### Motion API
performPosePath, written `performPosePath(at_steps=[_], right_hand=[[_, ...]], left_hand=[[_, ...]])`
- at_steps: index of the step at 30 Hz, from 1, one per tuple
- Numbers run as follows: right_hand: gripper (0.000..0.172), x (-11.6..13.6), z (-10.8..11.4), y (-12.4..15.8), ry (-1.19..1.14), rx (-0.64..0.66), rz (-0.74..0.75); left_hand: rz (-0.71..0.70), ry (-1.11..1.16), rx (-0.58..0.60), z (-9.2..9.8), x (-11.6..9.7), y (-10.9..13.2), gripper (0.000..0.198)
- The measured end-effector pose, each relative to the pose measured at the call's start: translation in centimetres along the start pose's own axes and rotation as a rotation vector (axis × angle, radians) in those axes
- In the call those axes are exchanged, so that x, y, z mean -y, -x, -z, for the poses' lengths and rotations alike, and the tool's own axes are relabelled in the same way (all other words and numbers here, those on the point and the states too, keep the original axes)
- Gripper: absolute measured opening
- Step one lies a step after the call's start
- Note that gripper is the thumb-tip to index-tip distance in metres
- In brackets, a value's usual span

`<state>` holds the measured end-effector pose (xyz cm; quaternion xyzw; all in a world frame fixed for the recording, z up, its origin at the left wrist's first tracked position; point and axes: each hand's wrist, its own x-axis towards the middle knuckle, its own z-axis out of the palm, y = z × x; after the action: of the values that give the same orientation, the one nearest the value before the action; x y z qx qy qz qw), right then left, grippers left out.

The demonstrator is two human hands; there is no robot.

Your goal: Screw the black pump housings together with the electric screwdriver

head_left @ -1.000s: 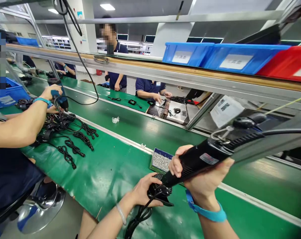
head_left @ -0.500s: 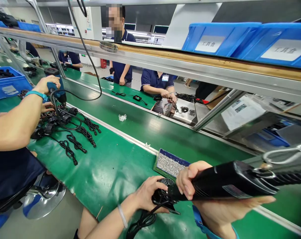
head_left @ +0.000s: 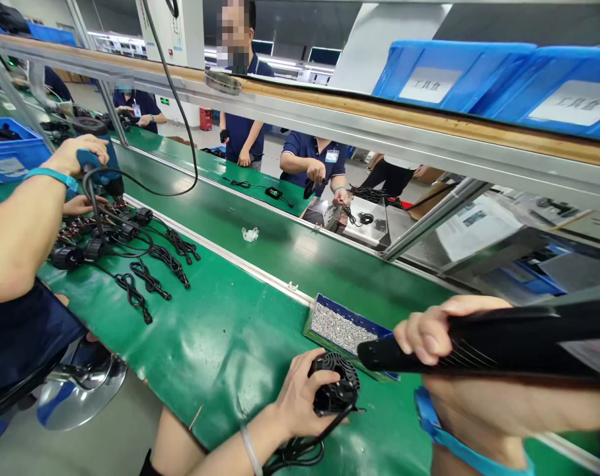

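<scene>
My left hand is closed around a round black vented part with a black cable trailing from it, held just above the green table's near edge. My right hand grips a long black electric screwdriver, lifted level to the right of the part; its tip sits slightly above the part and clear of it. A light blue wrist strap is on my right wrist. Right behind the part lies a shallow blue tray of small silver screws.
A co-worker's arms at the left hold a blue screwdriver over a pile of black parts and cables. The green conveyor belt runs diagonally past. Blue bins sit on the overhead shelf. Other people work on the far side.
My right hand has lifted the screwdriver up and to the right, off the black part. My left hand has turned the part slightly. The view shifted a little.
</scene>
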<state>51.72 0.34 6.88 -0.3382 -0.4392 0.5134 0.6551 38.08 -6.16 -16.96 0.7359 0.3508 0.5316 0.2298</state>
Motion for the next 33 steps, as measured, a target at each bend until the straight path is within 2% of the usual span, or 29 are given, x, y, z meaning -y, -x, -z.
performPosePath(at_steps=[3, 8, 20, 33], right_hand=[[0.074, -0.9, -1.4, -0.8, 0.055, 0.133, 0.041], [0.085, -2.7, -1.9, -1.0, 0.085, 0.201, 0.014], [0.083, -3.5, -3.1, -0.8, 0.072, 0.127, -0.112], [0.083, -4.1, -3.2, 0.3, 0.01, 0.119, -0.098]], left_hand=[[0.04, -0.067, -0.07, -0.7, -1.1, 0.1, 0.067], [0.061, -0.126, -0.108, -1.1, -1.8, 0.1, 0.06], [0.053, -0.141, -0.095, -1.2, -1.8, 0.0, 0.056], [0.039, -0.153, -0.086, -1.7, -0.9, 0.5, 0.068]])
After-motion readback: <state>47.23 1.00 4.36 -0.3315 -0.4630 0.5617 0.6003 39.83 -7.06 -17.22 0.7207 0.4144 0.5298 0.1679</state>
